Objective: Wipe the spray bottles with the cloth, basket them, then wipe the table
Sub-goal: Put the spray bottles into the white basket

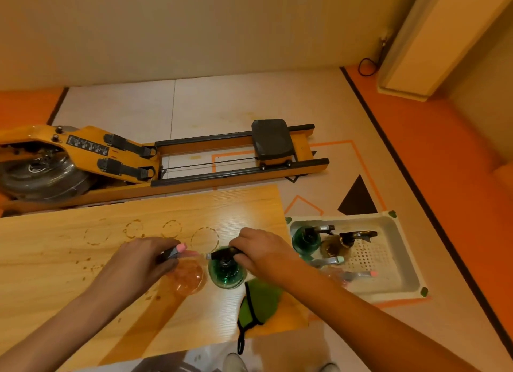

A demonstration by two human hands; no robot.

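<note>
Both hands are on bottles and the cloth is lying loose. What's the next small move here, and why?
Probably lift the green bottle with the right hand toward the basket: its fingers curl round the sprayer head, the basket sits just right of the table edge with free room, and the cloth lies unheld, so wiping seems finished for it.
</note>
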